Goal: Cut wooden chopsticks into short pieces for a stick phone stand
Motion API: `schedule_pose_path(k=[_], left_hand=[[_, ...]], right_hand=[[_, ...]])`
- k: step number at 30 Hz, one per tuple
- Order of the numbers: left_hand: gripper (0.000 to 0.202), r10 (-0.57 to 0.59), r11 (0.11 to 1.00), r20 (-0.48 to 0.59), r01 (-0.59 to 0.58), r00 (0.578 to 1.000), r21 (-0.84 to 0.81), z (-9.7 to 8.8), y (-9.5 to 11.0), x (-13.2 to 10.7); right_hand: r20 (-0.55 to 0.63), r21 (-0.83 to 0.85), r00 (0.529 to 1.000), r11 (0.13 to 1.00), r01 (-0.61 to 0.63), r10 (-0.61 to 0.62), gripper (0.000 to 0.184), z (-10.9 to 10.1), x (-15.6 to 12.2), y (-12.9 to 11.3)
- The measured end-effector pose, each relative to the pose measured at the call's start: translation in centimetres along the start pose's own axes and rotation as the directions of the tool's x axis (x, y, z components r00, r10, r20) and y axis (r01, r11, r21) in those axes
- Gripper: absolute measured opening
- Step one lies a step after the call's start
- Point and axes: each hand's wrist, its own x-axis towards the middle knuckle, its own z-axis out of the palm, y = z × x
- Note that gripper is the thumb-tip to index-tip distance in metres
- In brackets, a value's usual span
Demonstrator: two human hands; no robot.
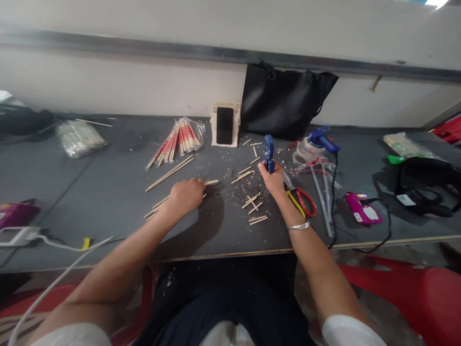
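My left hand (187,196) is closed over a wooden chopstick (212,182) low on the table. Its blunt end juts out to the right of my fingers, and more chopsticks (154,209) lie under and left of the wrist. Wrapped round a blue hand tool (269,154), my right hand (274,180) holds it upright; its working end is not clear enough to name the kind. Short cut chopstick pieces (245,175) lie between the hands, some crossed (252,202). Scissors (306,202) with red and yellow handles lie beside my right wrist.
Paper-wrapped chopsticks (180,142), a long pair (169,173), and a phone (224,126) on a stand are farther back. A black bag (284,101) leans on the wall. A blue glue gun (324,139), glue sticks (320,197), a purple box (363,209) and cables lie right.
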Motion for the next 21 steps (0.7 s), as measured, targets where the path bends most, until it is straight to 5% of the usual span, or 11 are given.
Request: schedule_pose_path(k=[5, 10, 16, 21], left_hand=[[0.043, 0.0, 0.999, 0.004, 0.0, 1.0, 0.039, 1.3, -0.3, -2.2], [0.041, -0.009, 1.0, -0.042, 0.01, 0.999, 0.024, 0.2, -2.6, -2.9], [0.035, -0.213, 0.977, -0.028, 0.212, 0.977, -0.027, -0.4, -8.5, 1.3], [0.016, -0.188, 0.975, 0.027, 0.19, 0.982, -0.118, 1.6, -10.5, 4.2]], right_hand=[[-0.002, 0.01, 1.0, 1.0, -0.01, 0.01, 0.028, -0.1, -0.1, 0.0], [-0.002, 0.002, 1.0, 1.0, -0.012, 0.012, 0.029, -0.1, -0.1, -0.2], [0.006, 0.001, 1.0, 1.0, -0.001, 0.001, 0.029, -0.1, -0.1, -0.4], [0.021, 0.0, 1.0, 1.0, -0.01, 0.01, 0.031, 0.0, -0.1, -0.3]])
